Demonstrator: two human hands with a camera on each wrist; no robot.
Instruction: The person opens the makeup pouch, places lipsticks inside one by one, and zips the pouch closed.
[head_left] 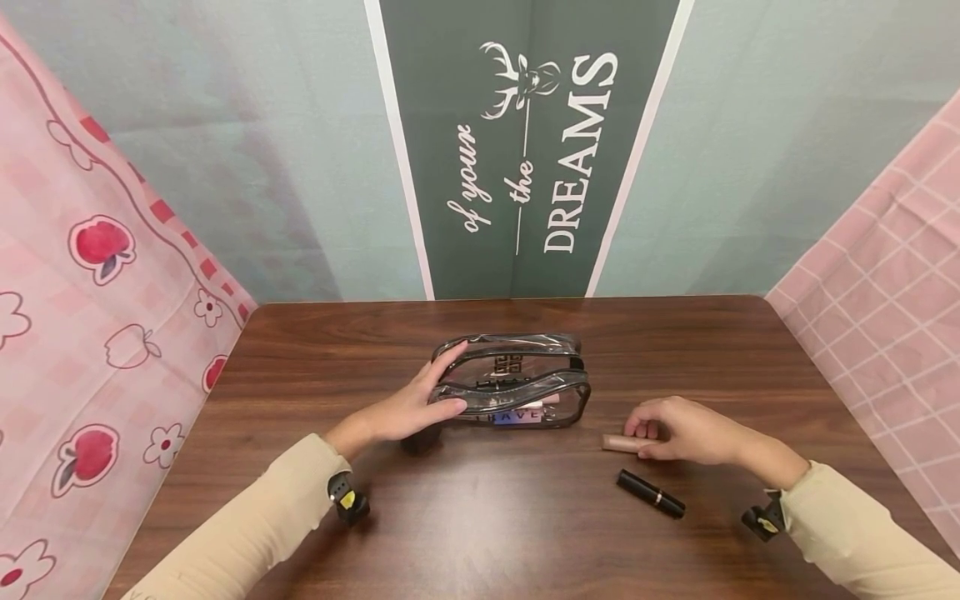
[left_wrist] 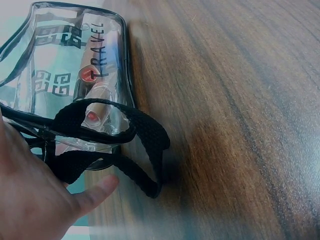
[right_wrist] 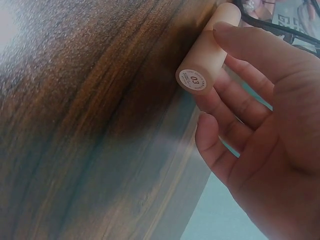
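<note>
A clear travel pouch (head_left: 525, 387) with black trim stands on the table, its top parted, lipstick-like tubes (left_wrist: 89, 74) inside. My left hand (head_left: 416, 404) rests at its left end, fingers reaching along the far rim and thumb spread over the near one. A black strap loop (left_wrist: 145, 135) hangs beside that hand. To the right of the pouch, my right hand (head_left: 690, 429) pinches a beige lipstick tube (right_wrist: 202, 60) between thumb and fingers. The tube's round end, labelled 03, shows in the right wrist view; in the head view it is low over the table.
A black lipstick tube (head_left: 651, 493) with a thin metallic band lies in front of the right hand. The brown wooden table (head_left: 450, 533) ends at a hanging grey-green cloth (head_left: 300, 208) behind. Pink patterned cloths (head_left: 112, 350) close off both sides.
</note>
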